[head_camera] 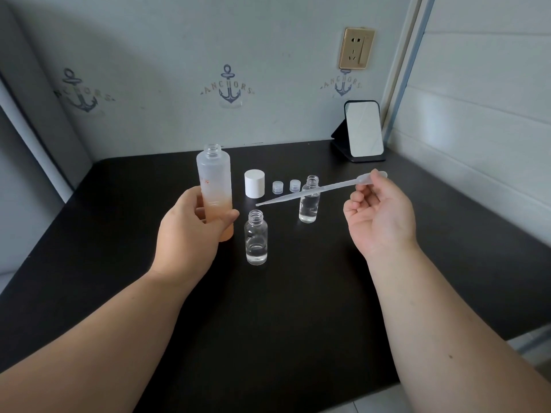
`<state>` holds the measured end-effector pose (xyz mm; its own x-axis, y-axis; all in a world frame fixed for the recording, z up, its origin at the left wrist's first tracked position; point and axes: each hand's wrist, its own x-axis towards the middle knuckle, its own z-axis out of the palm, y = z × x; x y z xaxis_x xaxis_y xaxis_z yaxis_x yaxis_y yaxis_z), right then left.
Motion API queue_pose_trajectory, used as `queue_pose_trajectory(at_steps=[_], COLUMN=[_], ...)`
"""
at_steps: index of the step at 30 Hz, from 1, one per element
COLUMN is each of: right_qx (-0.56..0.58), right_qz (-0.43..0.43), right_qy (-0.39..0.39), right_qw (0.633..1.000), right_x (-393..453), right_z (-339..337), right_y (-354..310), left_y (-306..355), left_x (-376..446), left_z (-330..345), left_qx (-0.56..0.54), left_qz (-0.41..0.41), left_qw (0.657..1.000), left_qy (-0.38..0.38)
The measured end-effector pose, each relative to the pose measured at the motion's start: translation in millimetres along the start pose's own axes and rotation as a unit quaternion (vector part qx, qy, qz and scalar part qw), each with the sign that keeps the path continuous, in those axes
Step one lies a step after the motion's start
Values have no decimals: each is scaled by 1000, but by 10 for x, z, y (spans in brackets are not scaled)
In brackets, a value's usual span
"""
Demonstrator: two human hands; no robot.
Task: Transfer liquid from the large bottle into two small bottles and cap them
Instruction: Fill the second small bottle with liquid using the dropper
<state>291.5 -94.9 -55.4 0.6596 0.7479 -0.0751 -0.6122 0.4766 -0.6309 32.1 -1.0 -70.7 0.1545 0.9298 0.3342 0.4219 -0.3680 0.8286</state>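
Head view: left hand (190,225) grips the uncapped frosted large bottle (214,186) upright on the black table (298,308), right hand (378,216) pinches a plastic pipette (313,190) whose tip hovers above and beyond the near small bottle (255,238), left of the far small bottle (309,201); a premature bulb squeeze would likely spill liquid.

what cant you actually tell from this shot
Head view only:
- How much liquid the large bottle holds: frosted wall, left hand covers its lower part.
- Whether the pipette holds liquid: too thin and clear.
- Right hand fingers on the bulb: curled out of sight.
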Motion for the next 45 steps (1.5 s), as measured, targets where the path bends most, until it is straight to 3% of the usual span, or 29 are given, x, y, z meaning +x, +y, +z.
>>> queue_pose_trajectory(at_steps=[11,15,19,25,37,45], right_qx=[-17,-17,-21,-28,-23,-12], right_qz=[-8,-9,-11,-15,-20,-18], right_qy=[-9,-11,-13,-13,-16,-3], right_qw=[1000,1000,1000,999,999,1000], right_x=[16,12,12,-2,-17,-15], right_z=[0,4,7,10,23,35], right_y=[16,13,9,22,1,-8], left_y=[48,110,154,200,141,134], left_x=[-26,-100,-183,-287,-227,-214], left_z=[-10,-92,-155,-164,-77,-58], left_qx=[-38,-104,-89,-91,58,101], left_qz=[-7,10,85,151,127,151], left_qw=[999,993,988,984,967,962], left_qy=[-12,50,95,22,-212,-203])
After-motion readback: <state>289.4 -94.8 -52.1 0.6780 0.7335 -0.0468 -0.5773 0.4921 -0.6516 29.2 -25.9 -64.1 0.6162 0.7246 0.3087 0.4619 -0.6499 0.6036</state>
